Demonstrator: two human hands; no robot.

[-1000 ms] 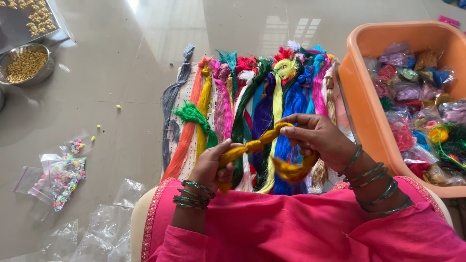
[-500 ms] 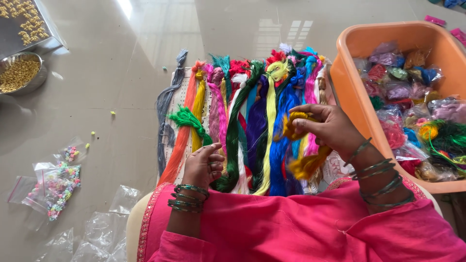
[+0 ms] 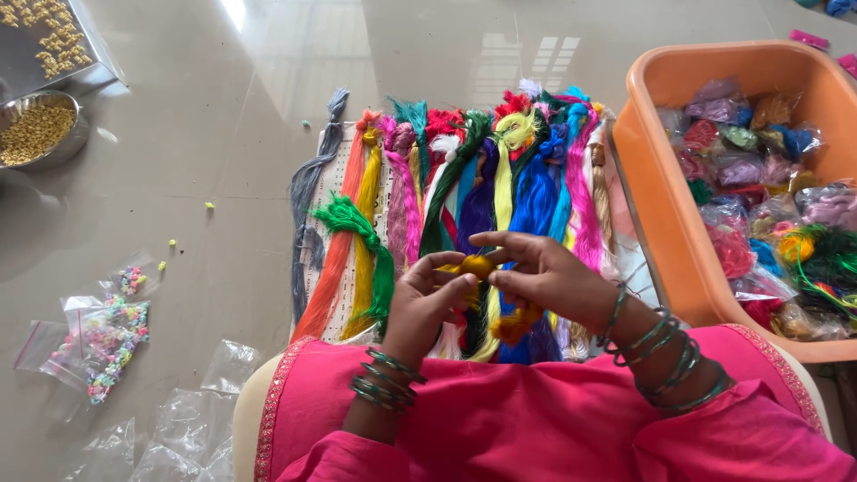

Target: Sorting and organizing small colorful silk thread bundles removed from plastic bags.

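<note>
both hands meet over the lap: the left hand (image 3: pixel 427 299) and right hand (image 3: pixel 544 277) pinch a soft, silky yellow thread bundle (image 3: pixel 478 266) between closed fingertips, its tail hanging below the right palm. beyond them a row of glossy coloured thread skeins (image 3: pixel 464 192) lies fanned on the shiny tiled floor (image 3: pixel 223 134). an orange plastic tub (image 3: pixel 656 205) at right holds bagged threads. a steel bowl (image 3: pixel 40 134) holds golden beads; clear bead packets (image 3: pixel 98 335) lie left.

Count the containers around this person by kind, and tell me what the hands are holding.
Orange plastic tub of bagged threads: 1
Round metal bowl of golden beads: 1
Metal tray of golden beads: 1
Total: 3
The left hand and right hand both hold a yellow-orange thread skein.
</note>
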